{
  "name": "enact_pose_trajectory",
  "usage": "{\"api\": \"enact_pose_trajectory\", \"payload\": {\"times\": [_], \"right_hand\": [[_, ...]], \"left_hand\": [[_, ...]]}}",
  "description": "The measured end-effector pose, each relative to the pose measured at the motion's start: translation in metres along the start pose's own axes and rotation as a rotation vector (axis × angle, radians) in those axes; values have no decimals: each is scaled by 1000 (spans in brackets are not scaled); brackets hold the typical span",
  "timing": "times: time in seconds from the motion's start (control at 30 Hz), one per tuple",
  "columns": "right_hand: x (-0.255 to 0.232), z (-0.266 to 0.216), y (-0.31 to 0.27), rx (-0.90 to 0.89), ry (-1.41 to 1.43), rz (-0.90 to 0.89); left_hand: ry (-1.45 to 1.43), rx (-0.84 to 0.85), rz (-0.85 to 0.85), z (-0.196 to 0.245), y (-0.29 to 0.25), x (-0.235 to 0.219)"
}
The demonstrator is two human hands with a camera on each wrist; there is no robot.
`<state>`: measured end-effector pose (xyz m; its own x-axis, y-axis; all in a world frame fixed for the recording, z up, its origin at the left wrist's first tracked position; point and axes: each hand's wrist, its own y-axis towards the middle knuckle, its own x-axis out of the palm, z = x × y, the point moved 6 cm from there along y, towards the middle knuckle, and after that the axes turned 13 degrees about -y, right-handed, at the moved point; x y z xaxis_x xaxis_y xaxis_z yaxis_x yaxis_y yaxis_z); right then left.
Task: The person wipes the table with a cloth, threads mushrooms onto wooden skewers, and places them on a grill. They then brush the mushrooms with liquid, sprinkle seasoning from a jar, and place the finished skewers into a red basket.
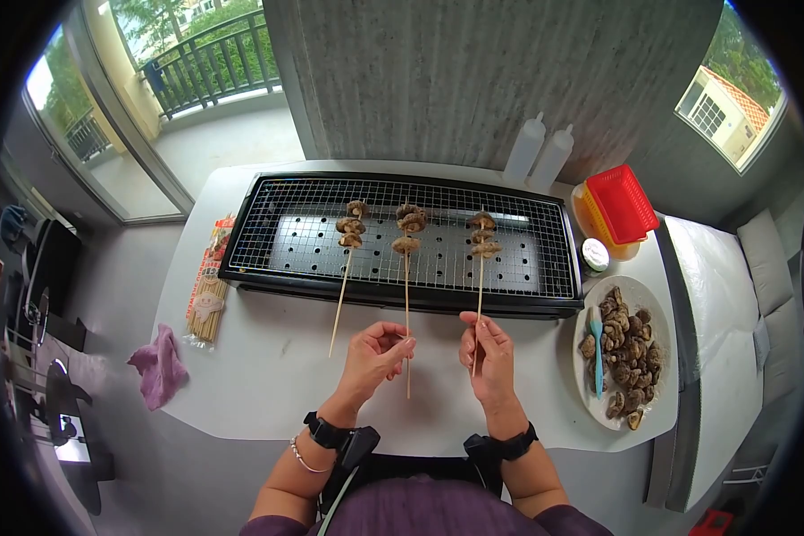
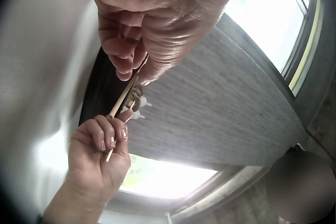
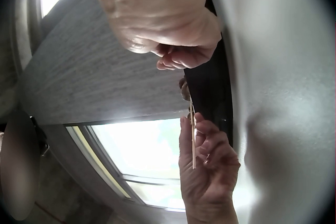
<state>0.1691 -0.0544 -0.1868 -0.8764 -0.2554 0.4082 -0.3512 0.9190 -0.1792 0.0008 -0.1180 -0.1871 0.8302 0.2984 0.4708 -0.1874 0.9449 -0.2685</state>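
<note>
Three mushroom skewers lie over the wire grate of a black grill (image 1: pixel 268 277). My left hand (image 1: pixel 375 357) pinches the bare stick of the middle skewer (image 1: pixel 407 295) between thumb and fingers. With my right hand (image 1: pixel 489 357) I grip the lower stick of the right skewer (image 1: pixel 481 286), its mushrooms over the grate. The left skewer (image 1: pixel 344 286) rests untouched, its stick reaching past the grill's front edge. In the left wrist view, the left hand (image 2: pixel 152 29) holds a stick above the right hand. The right hand's (image 3: pixel 173 35) fingers are curled in the right wrist view, hiding its own stick.
An oval plate (image 1: pixel 590 402) of mushrooms with a blue brush (image 1: pixel 597 353) stands at the right. Behind it are a white-lidded jar (image 1: pixel 594 256) and red and yellow baskets (image 1: pixel 623 201). Squeeze bottles (image 1: pixel 525 147) stand at the back. A skewer pack (image 1: pixel 207 304) and purple cloth (image 1: pixel 161 366) lie left.
</note>
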Motion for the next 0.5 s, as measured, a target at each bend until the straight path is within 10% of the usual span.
{"api": "enact_pose_trajectory", "payload": {"times": [0.5], "right_hand": [[-6, -2, 1, -15, -118, 165]], "left_hand": [[-7, 14, -3, 1, 0, 0]]}}
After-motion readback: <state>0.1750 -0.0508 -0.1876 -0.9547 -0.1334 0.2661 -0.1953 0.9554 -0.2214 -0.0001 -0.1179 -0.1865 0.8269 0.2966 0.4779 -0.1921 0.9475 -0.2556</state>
